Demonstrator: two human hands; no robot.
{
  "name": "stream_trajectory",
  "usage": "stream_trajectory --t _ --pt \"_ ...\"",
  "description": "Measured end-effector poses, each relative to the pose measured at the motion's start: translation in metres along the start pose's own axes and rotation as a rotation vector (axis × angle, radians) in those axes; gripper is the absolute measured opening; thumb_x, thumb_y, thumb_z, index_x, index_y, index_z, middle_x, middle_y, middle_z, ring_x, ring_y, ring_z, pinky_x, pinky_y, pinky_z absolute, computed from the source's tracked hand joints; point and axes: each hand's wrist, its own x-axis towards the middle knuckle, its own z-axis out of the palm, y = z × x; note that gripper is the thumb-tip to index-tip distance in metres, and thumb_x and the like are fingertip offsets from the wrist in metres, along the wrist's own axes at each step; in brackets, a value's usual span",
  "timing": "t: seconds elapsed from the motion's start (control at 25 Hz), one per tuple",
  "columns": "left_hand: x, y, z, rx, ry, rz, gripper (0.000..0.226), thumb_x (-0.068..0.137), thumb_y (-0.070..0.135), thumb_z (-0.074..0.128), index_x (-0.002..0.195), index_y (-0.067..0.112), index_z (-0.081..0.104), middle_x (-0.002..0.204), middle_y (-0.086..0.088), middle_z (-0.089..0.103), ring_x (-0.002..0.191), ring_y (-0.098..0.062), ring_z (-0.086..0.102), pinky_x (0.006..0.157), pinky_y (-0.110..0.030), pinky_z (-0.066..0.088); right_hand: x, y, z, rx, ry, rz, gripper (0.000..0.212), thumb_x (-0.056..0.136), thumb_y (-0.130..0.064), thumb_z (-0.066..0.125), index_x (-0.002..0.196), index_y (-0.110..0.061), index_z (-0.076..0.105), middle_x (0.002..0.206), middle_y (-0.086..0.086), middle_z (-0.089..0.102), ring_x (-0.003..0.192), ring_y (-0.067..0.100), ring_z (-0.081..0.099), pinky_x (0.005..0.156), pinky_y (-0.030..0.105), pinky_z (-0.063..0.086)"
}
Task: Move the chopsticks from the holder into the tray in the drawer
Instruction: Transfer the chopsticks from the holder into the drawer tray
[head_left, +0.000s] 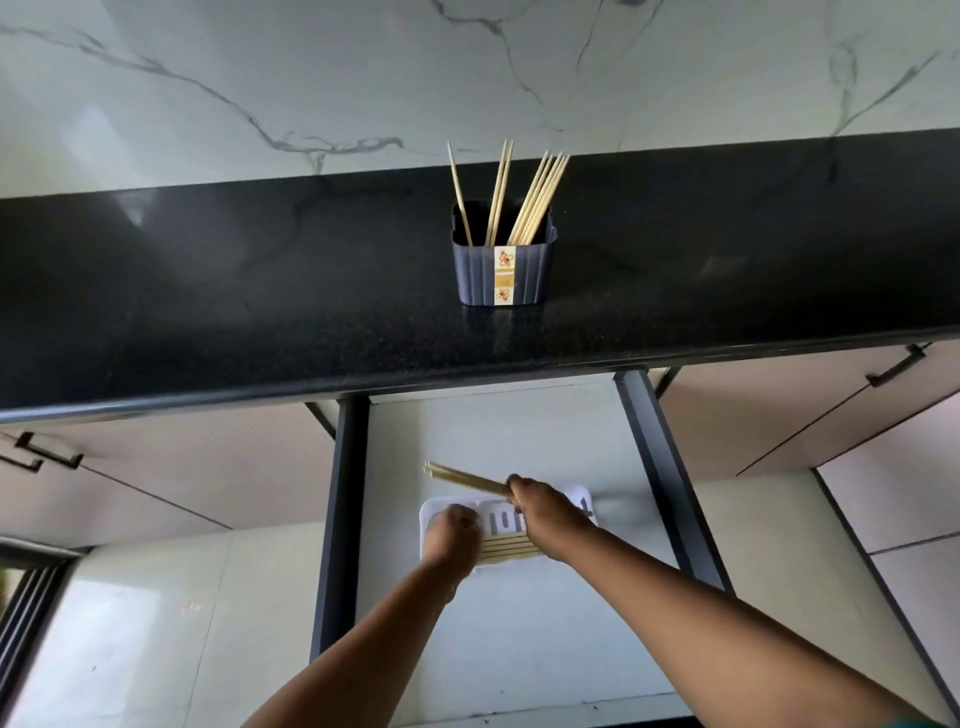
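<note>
Marble-veined white wall tiles (260, 78) back a polished black speckled stone countertop (234, 312), which runs the full width of the view.

Item: dark blue ribbed plastic holder (501, 273), rectangular, with a cream floral strip down its front. It stands upright on the countertop, right of centre. Contents: pale bamboo chopsticks (535, 200), leaning in three groups, one single at the left, a pair in the middle, a larger bunch fanned to the right.

Item: open drawer (498, 431) below the counter edge, pale grey floor, dark grey side rails. Beige cabinet fronts with black bar handles (896, 366) flank it on both sides.

Item: white plastic tray (584, 493), rounded corners, slotted base, lying flat on the drawer floor near the middle. Several bamboo chopsticks (511, 548) lie side by side along its near edge, running left to right.

Item: my left hand (453, 535), fingers curled together, resting over the left end of the tray. Whether it actually grips the tray or the chopstick ends under it, I cannot tell.

Item: my right hand (545, 512), closed around a small bundle of bamboo chopsticks (462, 477). The bundle sticks out to the left of my fist, tilted slightly, held just above the far edge of the tray and not lying in it.

Pale glossy floor tiles (156, 597) show beneath the drawer at the left.
</note>
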Motion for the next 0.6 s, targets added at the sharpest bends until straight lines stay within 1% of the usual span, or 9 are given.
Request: stream_trajectory --t 0.08,0.12,0.24,0.28,0.36,0.44,0.48,0.52,0.6 --pt "0.008 -0.025 -0.008 -0.078 0.287 -0.082 0.014 0.087 0.013 0.046 0.081 0.016 0.058 0.088 -0.007 0.065 0.076 -0.024 0.057 0.063 -0.029 0.042 0.003 0.013 0.02 -0.205 -0.044 -0.006 0.036 0.085 0.007 0.038 0.116 -0.009 0.045 0.111 0.015 0.06 0.103 0.033 0.06 0.08 0.037 0.045" --pt "0.011 -0.035 -0.013 -0.083 0.396 -0.041 0.01 0.087 0.011 0.049 0.086 0.015 0.058 0.093 -0.006 0.062 0.085 -0.027 0.058 0.07 -0.032 0.044 0.006 0.017 0.028 -0.255 -0.065 0.006 0.039 0.084 0.008 0.04 0.119 -0.01 0.045 0.114 0.014 0.06 0.105 0.033 0.06 0.083 0.037 0.045" --pt "0.01 -0.041 -0.021 0.072 0.522 0.294 0.021 0.087 0.011 0.056 0.108 0.011 0.056 0.11 -0.003 0.052 0.104 -0.02 0.052 0.09 -0.031 0.042 0.02 0.016 0.048 -0.381 -0.131 0.032 0.041 0.084 0.008 0.045 0.12 -0.009 0.049 0.121 0.013 0.06 0.113 0.034 0.058 0.094 0.041 0.042" --pt "0.009 -0.04 -0.02 0.169 0.456 0.403 0.025 0.088 0.013 0.057 0.113 0.012 0.055 0.115 -0.003 0.052 0.107 -0.02 0.051 0.093 -0.03 0.041 0.026 0.016 0.052 -0.416 -0.132 0.026 0.038 0.085 0.007 0.046 0.119 -0.008 0.049 0.121 0.014 0.06 0.114 0.034 0.057 0.094 0.042 0.042" --pt "0.012 -0.043 -0.01 0.43 0.151 0.567 0.037 0.092 0.024 0.051 0.128 0.013 0.051 0.133 -0.007 0.05 0.122 -0.025 0.048 0.103 -0.031 0.037 0.037 0.016 0.058 -0.467 -0.098 0.019 0.032 0.087 0.004 0.047 0.117 -0.007 0.051 0.118 0.015 0.061 0.113 0.035 0.057 0.093 0.043 0.044" --pt "0.017 -0.049 0.003 0.716 -0.108 0.578 0.058 0.098 0.041 0.038 0.148 0.013 0.028 0.158 -0.007 0.024 0.145 -0.025 0.02 0.119 -0.033 0.014 0.044 0.019 0.059 -0.466 -0.079 0.016 0.028 0.09 0.0 0.045 0.116 -0.007 0.053 0.117 0.015 0.06 0.114 0.034 0.056 0.094 0.043 0.044" --pt "0.022 -0.053 0.009 0.821 -0.155 0.544 0.066 0.098 0.047 0.032 0.151 0.012 0.016 0.161 -0.007 0.01 0.149 -0.024 0.006 0.121 -0.034 0.003 0.047 0.022 0.059 -0.466 -0.076 0.0 0.028 0.091 -0.001 0.045 0.117 -0.007 0.052 0.119 0.016 0.058 0.116 0.034 0.054 0.096 0.043 0.044" --pt "0.027 -0.056 0.013 0.895 -0.172 0.501 0.071 0.098 0.052 0.027 0.152 0.01 0.008 0.162 -0.009 0.003 0.149 -0.025 0.0 0.121 -0.036 -0.002 0.047 0.025 0.059 -0.473 -0.064 -0.027 0.03 0.089 0.0 0.046 0.118 -0.006 0.051 0.121 0.016 0.056 0.117 0.034 0.052 0.097 0.043 0.043" --pt "0.034 -0.061 0.015 1.002 -0.175 0.459 0.08 0.095 0.06 0.021 0.151 0.004 0.007 0.161 -0.015 0.003 0.148 -0.029 -0.001 0.121 -0.039 -0.002 0.042 0.033 0.06 -0.478 -0.028 -0.097 0.037 0.084 0.004 0.051 0.119 -0.006 0.05 0.123 0.014 0.051 0.119 0.032 0.048 0.098 0.041 0.042"
